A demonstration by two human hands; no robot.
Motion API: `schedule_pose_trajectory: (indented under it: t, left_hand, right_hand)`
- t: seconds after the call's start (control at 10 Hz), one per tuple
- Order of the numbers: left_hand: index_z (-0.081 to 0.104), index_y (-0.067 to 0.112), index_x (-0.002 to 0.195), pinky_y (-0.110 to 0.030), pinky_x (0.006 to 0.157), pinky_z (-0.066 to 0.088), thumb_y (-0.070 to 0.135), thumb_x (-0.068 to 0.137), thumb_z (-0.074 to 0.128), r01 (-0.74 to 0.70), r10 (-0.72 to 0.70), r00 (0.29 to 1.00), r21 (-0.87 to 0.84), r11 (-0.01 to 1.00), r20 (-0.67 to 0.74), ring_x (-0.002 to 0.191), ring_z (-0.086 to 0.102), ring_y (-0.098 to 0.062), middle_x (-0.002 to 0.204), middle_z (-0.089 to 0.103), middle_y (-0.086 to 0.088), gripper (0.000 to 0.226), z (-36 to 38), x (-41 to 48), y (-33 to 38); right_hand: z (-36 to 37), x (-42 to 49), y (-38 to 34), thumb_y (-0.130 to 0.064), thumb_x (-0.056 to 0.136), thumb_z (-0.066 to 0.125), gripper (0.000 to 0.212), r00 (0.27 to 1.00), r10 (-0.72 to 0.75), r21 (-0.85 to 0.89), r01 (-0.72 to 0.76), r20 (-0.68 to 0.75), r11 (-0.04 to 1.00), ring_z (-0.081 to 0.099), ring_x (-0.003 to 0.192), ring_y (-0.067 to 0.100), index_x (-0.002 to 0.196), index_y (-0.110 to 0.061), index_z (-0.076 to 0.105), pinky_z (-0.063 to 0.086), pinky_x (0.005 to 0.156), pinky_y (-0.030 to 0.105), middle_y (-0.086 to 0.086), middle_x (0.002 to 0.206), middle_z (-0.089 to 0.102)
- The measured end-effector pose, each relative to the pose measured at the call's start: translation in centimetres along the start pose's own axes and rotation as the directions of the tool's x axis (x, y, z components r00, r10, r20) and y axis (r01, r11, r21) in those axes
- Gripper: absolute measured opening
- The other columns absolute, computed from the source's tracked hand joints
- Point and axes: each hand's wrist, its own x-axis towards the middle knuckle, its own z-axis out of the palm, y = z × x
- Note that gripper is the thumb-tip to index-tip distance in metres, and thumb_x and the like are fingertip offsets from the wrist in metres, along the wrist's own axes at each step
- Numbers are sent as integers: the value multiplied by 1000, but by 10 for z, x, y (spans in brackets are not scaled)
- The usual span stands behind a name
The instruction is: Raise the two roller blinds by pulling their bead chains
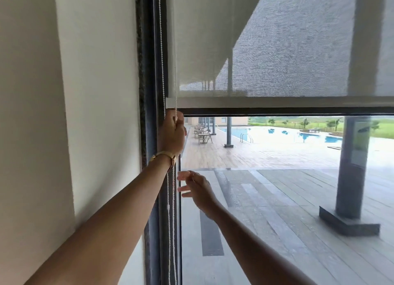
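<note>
A grey mesh roller blind covers the upper part of the window; its pale bottom bar hangs about mid-height. A white bead chain runs down the left side of the dark window frame in two strands. My left hand, with a gold watch on the wrist, is closed around the chain just below the bar's left end. My right hand is lower and slightly to the right, fingers spread beside the chain strands, holding nothing. Only one blind is in view.
A cream wall stands at the left, next to the dark window frame. Through the glass lie a paved terrace, grey pillars, chairs and a pool.
</note>
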Motion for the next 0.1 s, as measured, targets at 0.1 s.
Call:
schedule_pose_trajectory:
  t: [0.1]
  left_hand:
    - [34, 12, 134, -36, 89, 46, 36, 93, 42, -13, 15, 1000, 193, 981, -12, 100, 63, -17, 112, 66, -8, 48, 4, -22, 2]
  right_hand:
    - [-26, -17, -30, -19, 99, 34, 31, 985, -44, -21, 41, -168, 999, 66, 81, 19, 114, -9, 59, 53, 66, 28, 12, 115, 64]
